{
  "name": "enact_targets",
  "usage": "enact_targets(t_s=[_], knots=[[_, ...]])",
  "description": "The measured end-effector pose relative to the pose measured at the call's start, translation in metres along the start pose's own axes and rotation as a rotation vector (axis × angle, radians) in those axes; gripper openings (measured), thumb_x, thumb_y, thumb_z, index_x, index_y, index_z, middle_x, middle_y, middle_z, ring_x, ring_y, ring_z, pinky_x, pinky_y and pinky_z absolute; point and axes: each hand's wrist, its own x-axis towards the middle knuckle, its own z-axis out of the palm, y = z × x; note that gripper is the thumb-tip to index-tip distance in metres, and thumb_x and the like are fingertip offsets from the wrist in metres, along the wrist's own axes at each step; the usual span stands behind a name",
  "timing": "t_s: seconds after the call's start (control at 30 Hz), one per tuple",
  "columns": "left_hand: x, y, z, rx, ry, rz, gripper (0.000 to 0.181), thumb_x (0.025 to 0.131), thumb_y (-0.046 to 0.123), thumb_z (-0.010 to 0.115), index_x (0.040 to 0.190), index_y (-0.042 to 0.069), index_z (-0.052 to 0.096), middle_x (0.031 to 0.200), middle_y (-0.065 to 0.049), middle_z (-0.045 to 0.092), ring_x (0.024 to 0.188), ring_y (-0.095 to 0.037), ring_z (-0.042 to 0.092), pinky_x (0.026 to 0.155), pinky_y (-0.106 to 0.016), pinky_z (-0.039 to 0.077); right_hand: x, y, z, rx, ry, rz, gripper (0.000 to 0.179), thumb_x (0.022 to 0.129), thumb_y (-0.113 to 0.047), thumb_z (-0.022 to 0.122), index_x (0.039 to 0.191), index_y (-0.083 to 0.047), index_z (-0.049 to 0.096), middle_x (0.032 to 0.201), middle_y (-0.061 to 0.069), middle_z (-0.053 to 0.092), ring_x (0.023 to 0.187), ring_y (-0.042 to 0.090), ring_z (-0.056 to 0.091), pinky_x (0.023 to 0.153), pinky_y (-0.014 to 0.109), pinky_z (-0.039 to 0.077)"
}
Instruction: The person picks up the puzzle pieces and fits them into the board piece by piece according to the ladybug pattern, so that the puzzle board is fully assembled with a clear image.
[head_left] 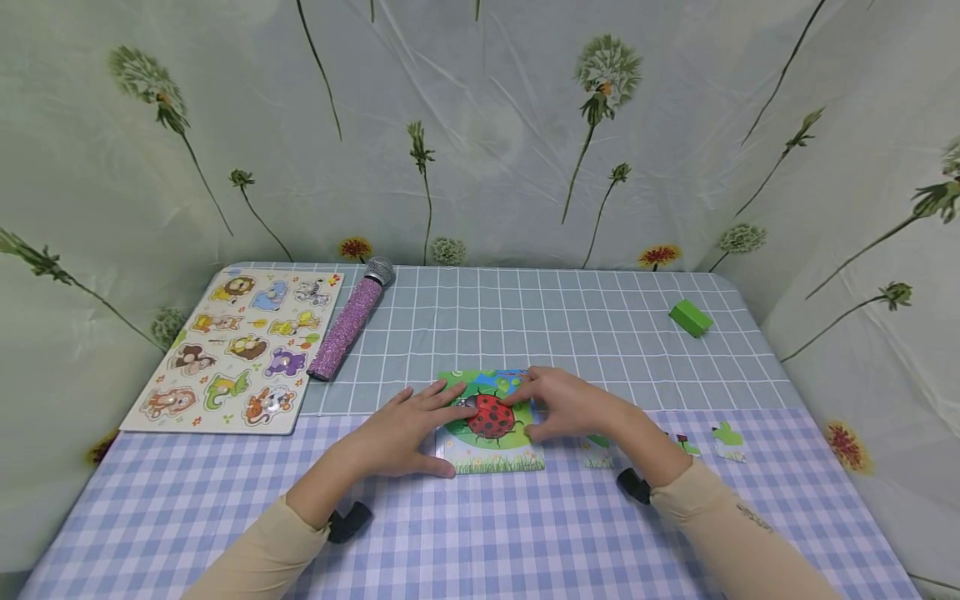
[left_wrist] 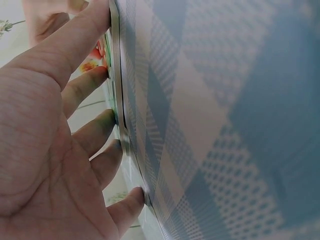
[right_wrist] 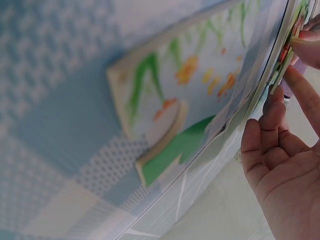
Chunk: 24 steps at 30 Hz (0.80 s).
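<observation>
A ladybug jigsaw puzzle lies on the checked cloth between the hands. At its left edge, my left hand has its fingers spread, with fingertips on the picture and the thumb along the lower left. My right hand is over the right side; its index finger touches near the red ladybug and its thumb is by the right edge. In the left wrist view, the left fingers reach the board's edge. The right wrist view shows the right hand with bent fingers at the board; its exact contact is partly hidden.
Loose puzzle pieces lie right of the board: a grass-and-flower piece partly under the right wrist, a green piece and another. An animal peg board, a purple microphone and a green block lie farther back.
</observation>
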Motion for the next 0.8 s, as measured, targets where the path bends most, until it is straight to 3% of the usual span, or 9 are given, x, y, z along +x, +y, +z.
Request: enact_targets(t_s=[0.6, 0.8], knots=[[-0.0001, 0.0005, -0.0001, -0.002, -0.004, -0.003, 0.087, 0.089, 0.056, 0.082, 0.164, 0.031, 0.047, 0.179, -0.005, 0.029, 0.166, -0.040, 0.025, 0.124, -0.078, 0.026, 0.0028, 0.0005, -0.0007, 0.004, 0.001, -0.006, 0.050, 0.086, -0.019, 0.088, 0.135, -0.014, 0.077, 0.123, 0.004, 0.072, 0.100, 0.013, 0.060, 0.086, 0.030, 0.054], [-0.0001, 0.0006, -0.0005, 0.002, 0.000, 0.003, 0.087, 0.088, 0.056, 0.083, 0.163, 0.030, 0.047, 0.179, -0.006, 0.029, 0.166, -0.040, 0.025, 0.123, -0.079, 0.027, 0.0039, 0.0008, -0.0021, -0.008, 0.013, -0.024, 0.038, 0.086, -0.019, 0.089, 0.124, -0.017, 0.081, 0.122, -0.001, 0.075, 0.105, 0.015, 0.065, 0.092, 0.035, 0.058]])
